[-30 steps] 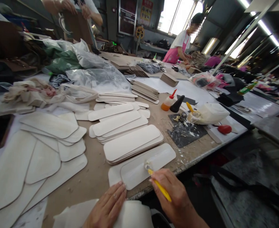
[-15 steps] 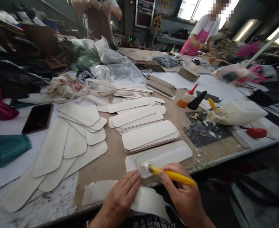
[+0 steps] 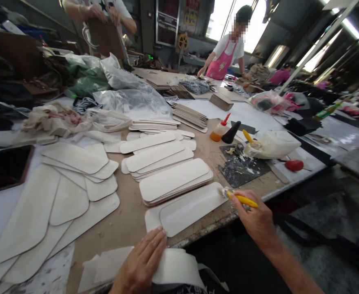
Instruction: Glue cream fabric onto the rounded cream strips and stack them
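Observation:
My right hand (image 3: pixel 255 216) grips the yellow handle of a glue brush (image 3: pixel 243 199). The brush's bristles touch the far right end of a long white rounded panel (image 3: pixel 193 210), which has a wet-looking sheen. Underneath it, another white panel (image 3: pixel 151 217) sticks out on the left. Fingers stretched flat, my left hand (image 3: pixel 142 257) rests at the near left corner of the top panel. Beside that hand, a curved white sheet (image 3: pixel 178 267) hangs at the table's edge, and thin pale strips (image 3: pixel 106 265) lie to its left.
White panels lie stacked (image 3: pixel 175 179) behind and fanned out (image 3: pixel 29 212) at left. A glue-smeared dark board (image 3: pixel 243 171), a white glue container (image 3: pixel 277 145), a red-tipped bottle (image 3: pixel 219 130) and a phone (image 3: pixel 6 169) are on the table. Two people stand across it.
The brush in my right hand has moved from the panel's near left end to its far right end. My left hand stays at the corner. The camera view has shifted right.

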Demonstrator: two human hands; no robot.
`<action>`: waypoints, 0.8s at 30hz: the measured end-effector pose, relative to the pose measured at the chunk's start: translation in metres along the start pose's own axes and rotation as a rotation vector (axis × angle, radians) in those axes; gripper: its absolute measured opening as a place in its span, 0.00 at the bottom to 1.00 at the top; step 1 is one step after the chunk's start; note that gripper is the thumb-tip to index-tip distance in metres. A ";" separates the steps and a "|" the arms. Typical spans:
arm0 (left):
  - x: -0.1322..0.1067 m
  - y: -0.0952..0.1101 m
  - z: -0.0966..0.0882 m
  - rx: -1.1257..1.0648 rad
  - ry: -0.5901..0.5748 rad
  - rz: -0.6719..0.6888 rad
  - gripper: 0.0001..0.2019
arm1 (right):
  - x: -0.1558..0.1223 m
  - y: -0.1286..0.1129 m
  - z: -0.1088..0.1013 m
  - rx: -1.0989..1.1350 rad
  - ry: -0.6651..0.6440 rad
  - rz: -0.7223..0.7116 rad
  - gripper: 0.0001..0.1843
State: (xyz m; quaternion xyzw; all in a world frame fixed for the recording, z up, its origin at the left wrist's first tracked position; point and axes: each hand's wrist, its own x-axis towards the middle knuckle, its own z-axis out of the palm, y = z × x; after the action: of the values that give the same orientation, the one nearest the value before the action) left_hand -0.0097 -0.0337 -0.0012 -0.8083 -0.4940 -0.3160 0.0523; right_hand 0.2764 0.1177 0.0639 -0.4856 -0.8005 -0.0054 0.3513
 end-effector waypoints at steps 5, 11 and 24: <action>-0.001 -0.001 0.003 -0.033 0.000 -0.009 0.22 | -0.019 -0.066 0.012 0.185 -0.061 -0.030 0.04; -0.007 -0.004 -0.005 -0.171 0.063 -0.084 0.22 | -0.023 -0.104 0.001 0.613 -0.194 0.248 0.07; 0.068 0.066 -0.025 -1.373 0.049 -1.414 0.26 | -0.005 -0.122 0.007 0.968 -0.673 0.466 0.18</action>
State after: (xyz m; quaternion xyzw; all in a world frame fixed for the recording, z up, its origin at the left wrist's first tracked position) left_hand 0.0553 -0.0249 0.0722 -0.1746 -0.5715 -0.5094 -0.6192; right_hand 0.1785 0.0514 0.0963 -0.4084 -0.6521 0.5869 0.2520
